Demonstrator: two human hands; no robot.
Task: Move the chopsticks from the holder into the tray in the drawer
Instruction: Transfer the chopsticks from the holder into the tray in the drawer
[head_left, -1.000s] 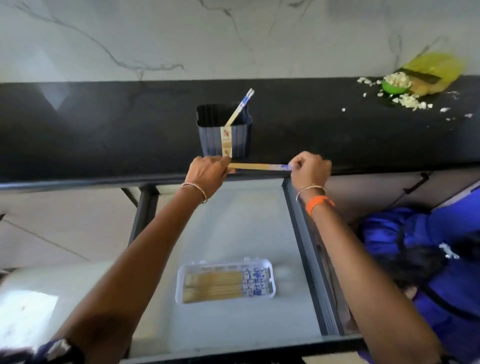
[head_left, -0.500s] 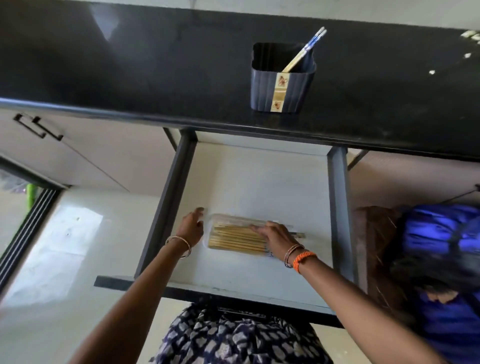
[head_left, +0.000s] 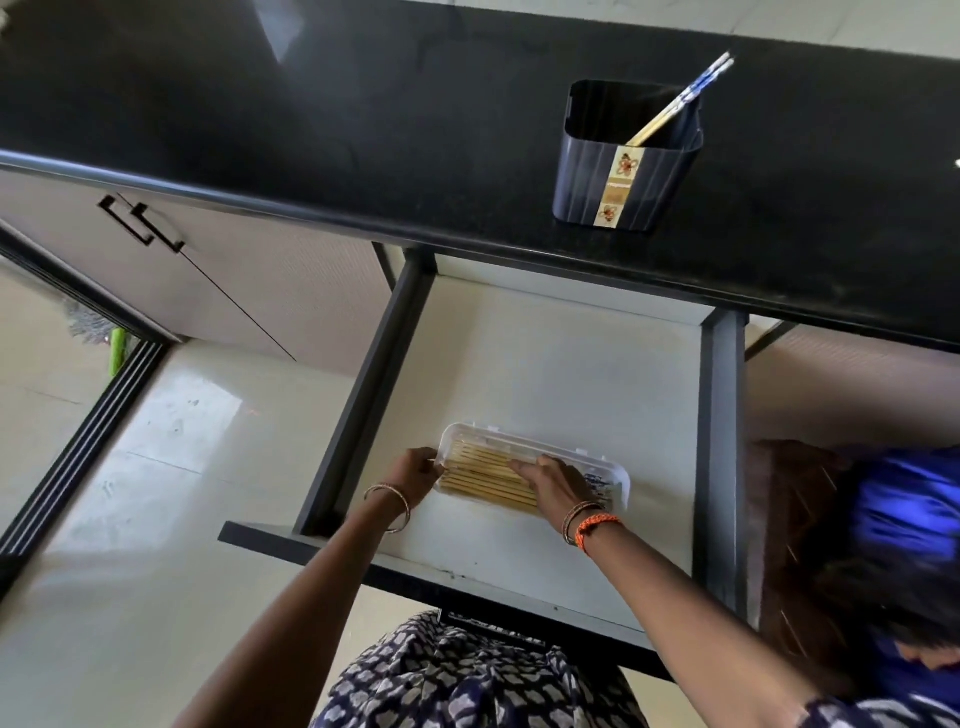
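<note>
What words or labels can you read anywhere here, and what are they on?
Holder label strip: flower motifs and one line of small print, too blurred to read.
Chopsticks in the holder: blue pattern only, no letters.
Tray: blue marks, no readable text.
Nothing else carries text.

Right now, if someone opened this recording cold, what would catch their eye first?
Probably the two hands in the open drawer: the left hand steadies the end of a clear tray while the right hand lies flat over the chopsticks in the tray. Next, up on the black counter, a dark holder with the chopsticks in the holder leaning out toward the right.
</note>
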